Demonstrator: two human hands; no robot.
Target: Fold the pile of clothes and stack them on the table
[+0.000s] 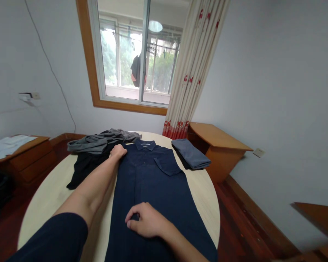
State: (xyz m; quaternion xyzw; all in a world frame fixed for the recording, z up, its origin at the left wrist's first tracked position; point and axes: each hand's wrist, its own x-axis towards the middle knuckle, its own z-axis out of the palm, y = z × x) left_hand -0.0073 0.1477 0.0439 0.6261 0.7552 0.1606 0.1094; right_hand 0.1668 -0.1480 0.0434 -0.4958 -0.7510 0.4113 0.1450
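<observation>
A navy polo shirt (153,182) lies face up on the round pale table (205,193), its collar at the far end. The sleeve (168,165) on the right is folded inward across the chest. My left hand (118,150) is closed on the shirt's left shoulder edge; the sleeve there is mostly hidden by the hand. Over the lower middle of the shirt is my right hand (147,220), fingers curled and thumb near the index finger, with nothing visible in it. Whether it touches the cloth I cannot tell.
Crumpled grey clothing (98,142) and a black garment (83,167) lie on the table's left. Folded dark clothes (191,153) sit at the right edge. A wooden desk (218,140) stands behind them, beside the curtain (190,72). At left is a wooden cabinet (34,160).
</observation>
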